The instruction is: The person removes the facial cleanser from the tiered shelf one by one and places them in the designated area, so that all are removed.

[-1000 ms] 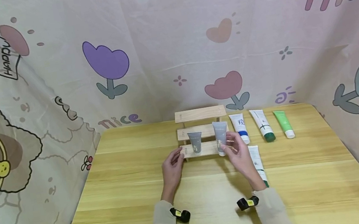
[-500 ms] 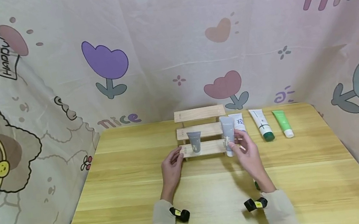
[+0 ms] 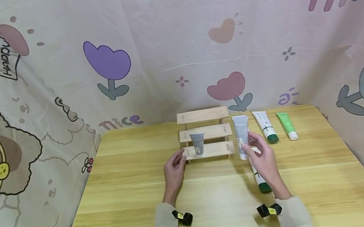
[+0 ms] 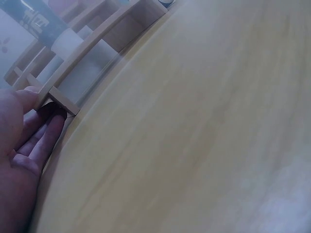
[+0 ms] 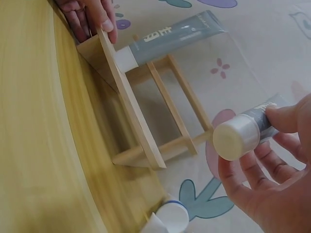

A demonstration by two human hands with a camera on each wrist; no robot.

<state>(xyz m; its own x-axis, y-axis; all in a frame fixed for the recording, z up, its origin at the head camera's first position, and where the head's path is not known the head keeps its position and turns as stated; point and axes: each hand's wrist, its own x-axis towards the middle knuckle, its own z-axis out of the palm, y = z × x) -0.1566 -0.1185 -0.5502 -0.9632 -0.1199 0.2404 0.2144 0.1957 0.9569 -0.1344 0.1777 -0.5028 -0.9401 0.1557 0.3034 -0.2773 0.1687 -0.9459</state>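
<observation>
Here the right grip (image 3: 263, 156) holds a grey tube (image 3: 241, 130).

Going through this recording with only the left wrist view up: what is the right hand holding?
Observer: The right hand pinches a grey tube between thumb and fingers.
Operator: Is it above the wooden rack?
Observer: No, the head view shows it just past the right end, clear of the shelves.
Operator: Which tube lies farthest to the right?
Observer: A green tube with a white cap.
</observation>
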